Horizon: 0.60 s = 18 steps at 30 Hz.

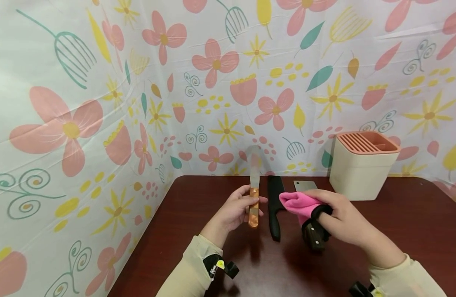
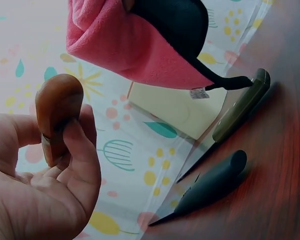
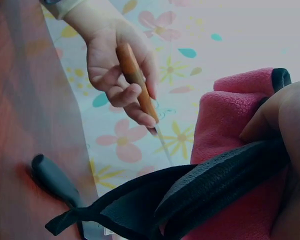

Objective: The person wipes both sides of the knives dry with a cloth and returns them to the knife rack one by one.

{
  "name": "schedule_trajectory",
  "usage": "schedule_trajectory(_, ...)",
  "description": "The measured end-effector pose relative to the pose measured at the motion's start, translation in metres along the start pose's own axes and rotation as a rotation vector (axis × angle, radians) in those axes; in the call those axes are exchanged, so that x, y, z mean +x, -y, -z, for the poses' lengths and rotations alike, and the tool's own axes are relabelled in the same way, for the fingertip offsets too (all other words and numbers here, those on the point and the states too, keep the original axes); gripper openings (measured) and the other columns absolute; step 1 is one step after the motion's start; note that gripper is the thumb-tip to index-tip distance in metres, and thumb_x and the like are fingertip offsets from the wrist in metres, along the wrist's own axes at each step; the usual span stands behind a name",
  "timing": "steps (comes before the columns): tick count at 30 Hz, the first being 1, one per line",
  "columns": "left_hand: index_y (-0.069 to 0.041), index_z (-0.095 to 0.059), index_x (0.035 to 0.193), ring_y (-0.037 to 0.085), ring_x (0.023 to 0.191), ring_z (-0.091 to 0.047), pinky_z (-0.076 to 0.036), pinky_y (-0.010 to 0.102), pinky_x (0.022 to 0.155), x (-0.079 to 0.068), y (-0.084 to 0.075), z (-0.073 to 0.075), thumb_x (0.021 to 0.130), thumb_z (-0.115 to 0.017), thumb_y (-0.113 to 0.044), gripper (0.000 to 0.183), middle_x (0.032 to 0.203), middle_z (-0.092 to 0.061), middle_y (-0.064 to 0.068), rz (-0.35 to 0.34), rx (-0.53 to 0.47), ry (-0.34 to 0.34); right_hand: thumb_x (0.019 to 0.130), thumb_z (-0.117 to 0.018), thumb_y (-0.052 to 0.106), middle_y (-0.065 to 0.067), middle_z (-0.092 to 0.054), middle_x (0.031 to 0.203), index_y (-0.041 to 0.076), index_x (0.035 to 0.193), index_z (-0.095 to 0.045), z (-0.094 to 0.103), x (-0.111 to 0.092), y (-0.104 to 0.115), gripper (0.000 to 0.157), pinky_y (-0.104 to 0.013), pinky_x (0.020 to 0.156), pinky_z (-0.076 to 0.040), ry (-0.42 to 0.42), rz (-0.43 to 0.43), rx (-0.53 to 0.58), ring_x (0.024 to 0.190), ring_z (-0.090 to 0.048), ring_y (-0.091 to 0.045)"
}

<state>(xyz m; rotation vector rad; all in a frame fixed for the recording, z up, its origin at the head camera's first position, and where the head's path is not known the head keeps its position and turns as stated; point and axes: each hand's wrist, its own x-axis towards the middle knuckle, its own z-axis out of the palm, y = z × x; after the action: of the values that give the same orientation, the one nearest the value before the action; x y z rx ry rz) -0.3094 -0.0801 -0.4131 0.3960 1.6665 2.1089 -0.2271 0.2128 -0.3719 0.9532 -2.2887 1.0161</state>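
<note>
My left hand [image 1: 235, 208] grips the orange-brown handle of a knife [image 1: 253, 212], its pale blade pointing up and away toward the wall. A folded pink cloth [image 1: 299, 202] with black edging is bunched in my right hand [image 1: 344, 218], a little right of the knife and apart from it. In the right wrist view the cloth [image 3: 225, 120] shows a dark side and a loose black loop. Between and beyond the hands lies a black knife [image 1: 274, 198]. Under the cloth sits a riveted dark handle [image 1: 316, 238]; its steel blade [image 1: 303, 185] is partly hidden.
A cream knife block [image 1: 359, 177] with a slotted orange top stands at the back right of the dark red-brown table [image 1: 280, 272]. Flower-patterned sheeting [image 1: 228, 103] hangs close behind the table and along its left side.
</note>
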Motion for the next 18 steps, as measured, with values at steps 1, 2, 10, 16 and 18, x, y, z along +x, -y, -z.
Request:
schedule_trajectory(1, -0.016, -0.047, 0.145, 0.017, 0.073, -0.074, -0.062, 0.035, 0.070, 0.000, 0.000, 0.000, 0.105, -0.057, -0.014, 0.041, 0.117, -0.075, 0.012, -0.002, 0.001, 0.000, 0.086, -0.068, -0.009, 0.011, -0.073, 0.110, 0.025, 0.129, -0.068, 0.002, 0.002, -0.001, 0.055, -0.013, 0.080, -0.050, -0.001, 0.010, -0.012, 0.090, -0.065, -0.002)
schedule_trajectory(2, -0.016, -0.047, 0.145, 0.016, 0.072, -0.074, -0.062, 0.034, 0.070, 0.000, 0.000, -0.001, 0.105, -0.057, -0.014, 0.042, 0.113, -0.076, 0.008, -0.002, 0.000, 0.002, 0.086, -0.068, -0.009, 0.011, -0.073, 0.111, 0.025, 0.129, -0.068, 0.004, 0.005, -0.001, 0.055, -0.013, 0.080, -0.050, 0.001, 0.018, -0.024, 0.091, -0.065, -0.001)
schedule_trajectory(10, -0.016, -0.045, 0.147, 0.015, 0.075, -0.074, -0.062, 0.034, 0.073, -0.002, -0.002, -0.005, 0.105, -0.055, -0.009, 0.044, 0.105, -0.077, 0.000, 0.004, -0.018, 0.026, 0.081, -0.069, -0.010, 0.004, -0.075, 0.106, 0.017, 0.127, -0.070, 0.027, 0.043, -0.006, 0.053, -0.012, 0.077, -0.047, 0.035, 0.153, -0.114, 0.085, -0.062, -0.001)
schedule_trajectory(16, -0.017, -0.044, 0.148, 0.014, 0.075, -0.075, -0.062, 0.034, 0.072, -0.004, -0.003, -0.009, 0.105, -0.054, -0.009, 0.044, 0.103, -0.077, -0.001, 0.004, -0.022, 0.037, 0.078, -0.067, -0.007, 0.004, -0.076, 0.093, 0.010, 0.127, -0.070, 0.041, 0.087, -0.009, 0.052, -0.019, 0.066, -0.044, 0.069, 0.167, -0.237, 0.076, -0.055, -0.003)
schedule_trajectory(18, -0.018, -0.044, 0.149, 0.014, 0.075, -0.075, -0.062, 0.034, 0.071, -0.005, -0.003, -0.010, 0.105, -0.055, -0.010, 0.046, 0.103, -0.077, -0.001, 0.005, -0.026, 0.039, 0.080, -0.065, -0.006, 0.003, -0.074, 0.092, 0.011, 0.129, -0.069, 0.043, 0.104, -0.009, 0.053, -0.024, 0.066, -0.044, 0.114, 0.128, -0.263, 0.074, -0.054, -0.006)
